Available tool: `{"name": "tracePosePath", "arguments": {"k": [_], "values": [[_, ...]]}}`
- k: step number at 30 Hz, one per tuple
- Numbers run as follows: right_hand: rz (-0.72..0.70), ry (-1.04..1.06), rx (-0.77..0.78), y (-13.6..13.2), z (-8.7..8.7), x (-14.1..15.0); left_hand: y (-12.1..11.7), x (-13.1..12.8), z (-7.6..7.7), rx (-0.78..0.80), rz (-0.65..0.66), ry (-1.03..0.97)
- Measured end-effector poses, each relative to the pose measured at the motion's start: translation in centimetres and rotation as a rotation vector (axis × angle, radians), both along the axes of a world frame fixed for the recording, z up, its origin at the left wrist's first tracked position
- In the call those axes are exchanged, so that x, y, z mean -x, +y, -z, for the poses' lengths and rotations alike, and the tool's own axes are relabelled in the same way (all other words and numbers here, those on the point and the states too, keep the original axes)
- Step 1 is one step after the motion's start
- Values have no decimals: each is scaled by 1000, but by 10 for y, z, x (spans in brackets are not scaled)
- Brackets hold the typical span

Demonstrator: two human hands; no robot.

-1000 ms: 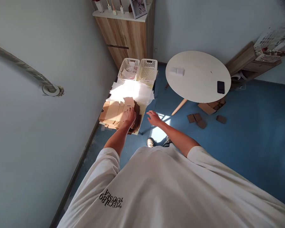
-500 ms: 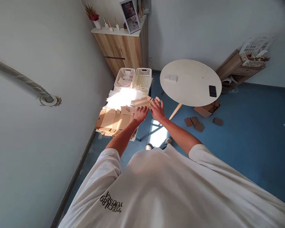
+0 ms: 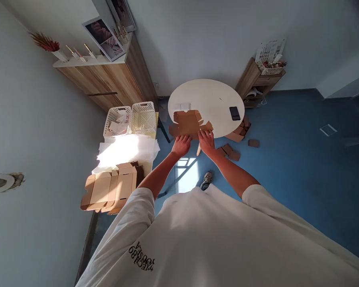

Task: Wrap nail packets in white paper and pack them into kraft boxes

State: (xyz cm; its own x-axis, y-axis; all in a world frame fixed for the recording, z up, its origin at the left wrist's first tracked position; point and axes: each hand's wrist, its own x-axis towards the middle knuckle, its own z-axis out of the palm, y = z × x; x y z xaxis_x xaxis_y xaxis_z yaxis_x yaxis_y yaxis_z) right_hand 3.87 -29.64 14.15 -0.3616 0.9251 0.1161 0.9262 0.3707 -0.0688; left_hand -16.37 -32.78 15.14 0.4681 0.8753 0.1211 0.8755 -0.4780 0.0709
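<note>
A brown cardboard box blank point(image 3: 187, 122), partly unfolded with its flaps sticking out, is between my two hands at the near left edge of the round white table point(image 3: 206, 89). My left hand point(image 3: 181, 145) grips its near edge, fingers curled over the cardboard. At the near right corner, beside a side flap, my right hand point(image 3: 207, 141) is closed on the same blank. To my left, a stack of flat cardboard box blanks point(image 3: 109, 189) lies on the side table in sunlight.
White sheets point(image 3: 127, 149) and two white plastic baskets point(image 3: 143, 117) sit on the side table. A black phone point(image 3: 235, 113) lies on the round table. Folded brown boxes point(image 3: 239, 131) are on the blue floor beyond it. A wooden cabinet point(image 3: 104, 83) stands at the back left.
My view has turned right, and I have moved from the side table to the round table. The cardboard blank came along in both hands and now shows its broad face.
</note>
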Motion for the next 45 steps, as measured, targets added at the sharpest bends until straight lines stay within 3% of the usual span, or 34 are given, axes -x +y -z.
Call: {"name": "tracePosePath", "arguments": {"k": [8, 15, 19, 25, 35, 40, 45], "values": [[53, -104, 129, 65, 53, -107, 72, -96, 56, 245, -57, 25], [58, -196, 306, 98, 93, -145, 107, -136, 86, 423, -46, 60], [43, -192, 412, 116, 105, -147, 124, -137, 97, 448, -32, 58], [65, -177, 491, 143, 109, -134, 156, -126, 110, 500, -18, 70], [175, -254, 600, 215, 116, -102, 238, -94, 138, 581, 66, 80], [141, -230, 606, 229, 122, -100, 255, -83, 148, 579, 87, 93], [177, -184, 648, 239, 125, -105, 270, -87, 148, 573, 82, 99]]}}
